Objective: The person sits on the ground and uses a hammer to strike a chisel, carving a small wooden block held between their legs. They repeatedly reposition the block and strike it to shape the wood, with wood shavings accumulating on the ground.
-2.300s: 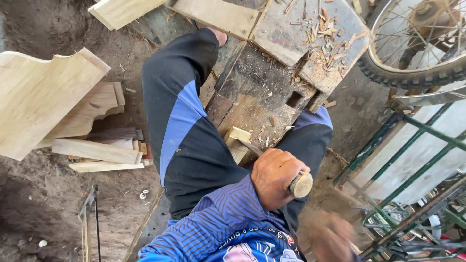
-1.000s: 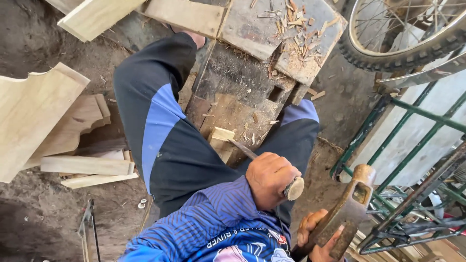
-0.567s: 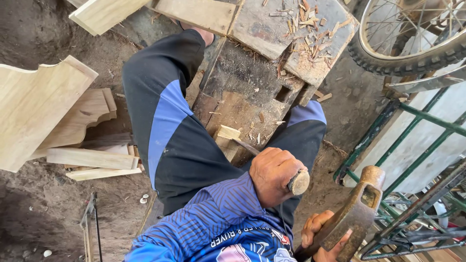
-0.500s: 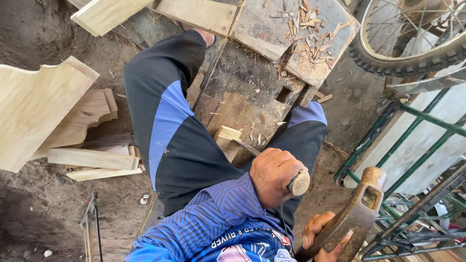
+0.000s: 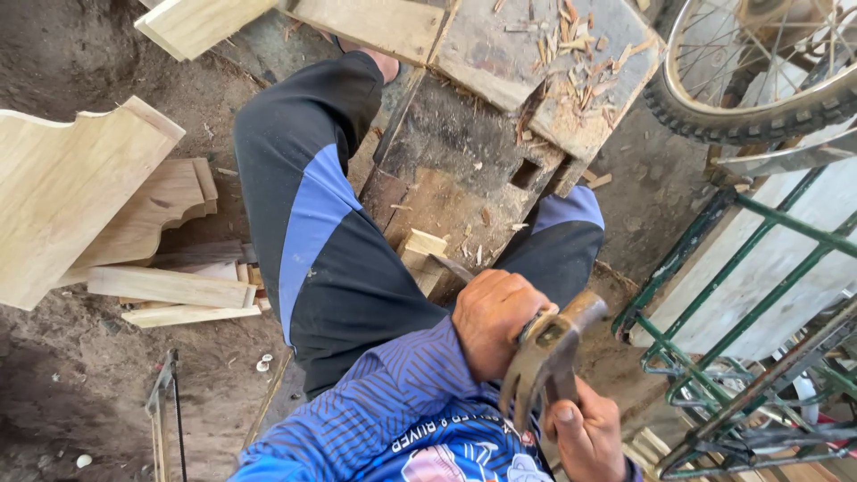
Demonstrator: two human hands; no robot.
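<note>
Down has come the hammer: half a second ago its head hung out at about 4 o'clock of the left hand, raised and clear of it, and now the metal head sits right against that fist, where the pale butt of the chisel showed before and is now covered. The right hand is wrapped tight round the hammer's handle, thumb on top, low at the frame's bottom edge. The left hand is closed firmly on the chisel, whose dark shaft runs out from the fist toward 11 o'clock and meets the small wood block lying on the dark, worn table between the person's knees. Whether the edge has bitten into the block I cannot tell; the tip is hidden behind it. Judging by the closed gap, this is the instant of a blow, so the cutting of the block is under way, not finished. Chips lie scattered at 12 o'clock on the far boards, shaped planks rest on the dirt at 9 o'clock, and a wheel stands at 2 o'clock.
</note>
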